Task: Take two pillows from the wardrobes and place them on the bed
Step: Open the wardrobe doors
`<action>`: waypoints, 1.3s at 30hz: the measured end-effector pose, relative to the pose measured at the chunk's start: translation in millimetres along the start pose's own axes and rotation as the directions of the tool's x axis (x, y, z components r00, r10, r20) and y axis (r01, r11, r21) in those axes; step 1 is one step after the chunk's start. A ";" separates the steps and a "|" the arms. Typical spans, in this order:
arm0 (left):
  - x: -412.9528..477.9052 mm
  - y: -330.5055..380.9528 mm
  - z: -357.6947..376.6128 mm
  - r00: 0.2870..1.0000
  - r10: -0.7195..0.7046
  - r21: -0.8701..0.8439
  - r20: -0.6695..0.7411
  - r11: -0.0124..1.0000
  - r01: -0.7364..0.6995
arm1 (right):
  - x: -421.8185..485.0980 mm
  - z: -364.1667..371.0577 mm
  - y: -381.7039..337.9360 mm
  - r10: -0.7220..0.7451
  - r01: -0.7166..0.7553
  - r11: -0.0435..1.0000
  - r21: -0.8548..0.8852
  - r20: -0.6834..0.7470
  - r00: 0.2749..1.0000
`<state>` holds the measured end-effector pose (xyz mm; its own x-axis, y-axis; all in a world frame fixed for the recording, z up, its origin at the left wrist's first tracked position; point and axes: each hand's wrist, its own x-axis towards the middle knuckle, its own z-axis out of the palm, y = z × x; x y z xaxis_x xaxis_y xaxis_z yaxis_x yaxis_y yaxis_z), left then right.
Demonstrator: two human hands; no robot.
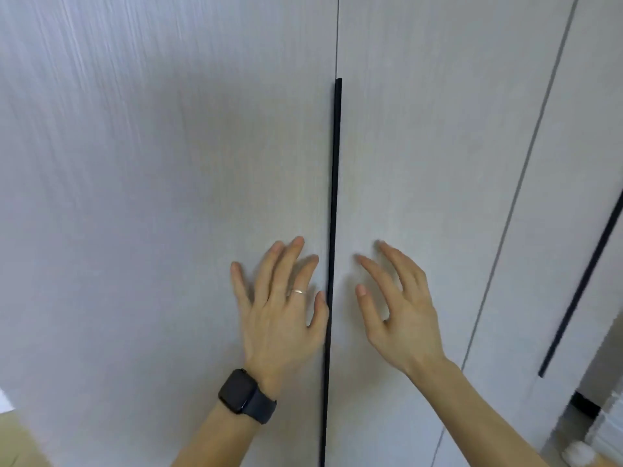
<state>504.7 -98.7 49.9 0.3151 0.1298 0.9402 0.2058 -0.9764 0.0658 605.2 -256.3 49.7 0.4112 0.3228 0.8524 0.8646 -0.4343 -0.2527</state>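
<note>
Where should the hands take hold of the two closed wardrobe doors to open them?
Judging by its shape, the long black handle strip running down the seam is likely the grip. It stands vertical between the left door and right door. Each hand could hook its fingers onto the strip's edge from its own side, left hand and right hand, then pull outward.

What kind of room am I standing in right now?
Probably a bedroom or dressing area. You face tall pale wardrobe doors, closed, with a long black handle strip down the seam. Your left hand and right hand are spread open on either side of it.
</note>
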 end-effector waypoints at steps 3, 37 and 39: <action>4.8 23.9 12.6 0.995 -0.088 0.038 -0.050 0.995 0.090 | 27.4 12.3 20.4 -0.188 0.189 0.982 0.003 -0.087 0.978; -21.8 108.1 -48.8 0.949 -0.293 0.117 0.112 0.953 0.281 | 52.4 22.9 62.2 -0.303 0.323 0.942 -0.088 0.187 0.934; -29.7 122.0 -72.8 0.954 -0.278 0.141 0.114 0.955 0.261 | 45.3 9.3 57.9 -0.258 0.281 0.959 -0.037 0.299 0.919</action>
<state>453.0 -234.2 54.3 0.3486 0.4146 0.8406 0.4091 -0.8742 0.2615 676.6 -259.1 69.4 0.2411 0.6597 0.7118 0.9340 -0.3569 0.0144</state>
